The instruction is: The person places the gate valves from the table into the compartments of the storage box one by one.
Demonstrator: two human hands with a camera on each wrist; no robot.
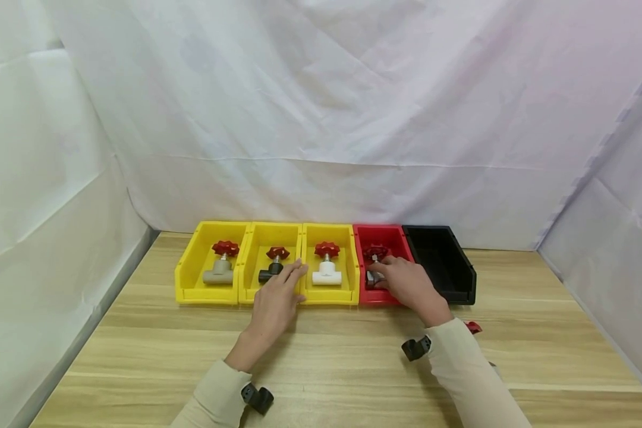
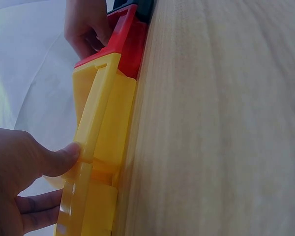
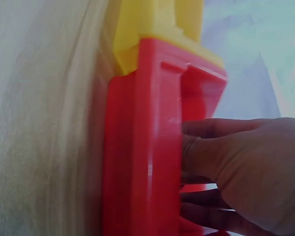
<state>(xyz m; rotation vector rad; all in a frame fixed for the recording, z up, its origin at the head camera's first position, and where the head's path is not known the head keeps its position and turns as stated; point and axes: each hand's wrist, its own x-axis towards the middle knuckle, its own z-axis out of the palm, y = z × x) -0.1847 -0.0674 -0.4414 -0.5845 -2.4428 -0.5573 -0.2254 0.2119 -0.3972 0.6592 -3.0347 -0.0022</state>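
Inside the red bin (image 1: 371, 296), my right hand (image 1: 409, 285) grips a dark grey valve (image 1: 373, 278) with a red handwheel. In the right wrist view, the red bin's front wall (image 3: 157, 147) hides the valve and the fingertips of the right hand (image 3: 255, 172). My left hand (image 1: 275, 303) rests over the divider between the second and third yellow bins, fingers relaxed, its thumb touching the yellow rim (image 2: 91, 132). Beside it lie a black valve (image 1: 271, 273) and a white valve (image 1: 327, 273), both with red wheels. The leftmost yellow bin (image 1: 203, 294) holds a grey-beige valve (image 1: 219, 273).
A black bin (image 1: 462, 296) ends the row on the right. Partly behind the right sleeve, a red handwheel (image 1: 473, 327) shows on the wooden table (image 1: 331, 368). White cloth (image 1: 321, 119) hangs behind and on both sides.
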